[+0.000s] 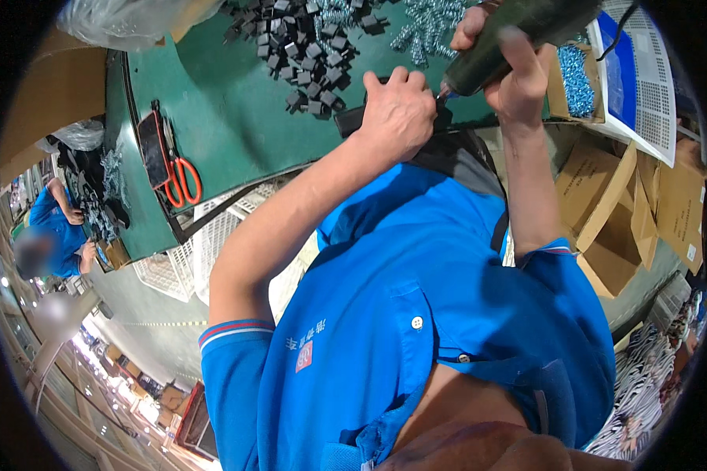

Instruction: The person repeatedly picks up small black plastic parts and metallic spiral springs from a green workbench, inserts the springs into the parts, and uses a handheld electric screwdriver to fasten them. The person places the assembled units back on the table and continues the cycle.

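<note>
At the near edge of a green counter (228,102), a small black part (353,119) lies under the person's left hand (397,114), whose fingers are curled and pressed down on it. Just to the right, the right hand (514,71) is wrapped tight around a dark green electric screwdriver (518,35), which tilts down to the left so its tip meets the part beside the left fingers. Farther back on the counter lies a heap of small black blocks (306,47), and to its right a pile of silver screws (428,23). On the left of the counter are red-handled scissors (183,180) beside a dark flat phone (153,149). To the right, a small cardboard box (575,78) holds more screws, with a white perforated tray (652,86) past it and open cardboard cartons (613,212) lower down. White plastic crates (212,243) sit below the counter. The person wears a blue shirt (416,314). At far left another person in blue (55,228) works at a further counter.
</note>
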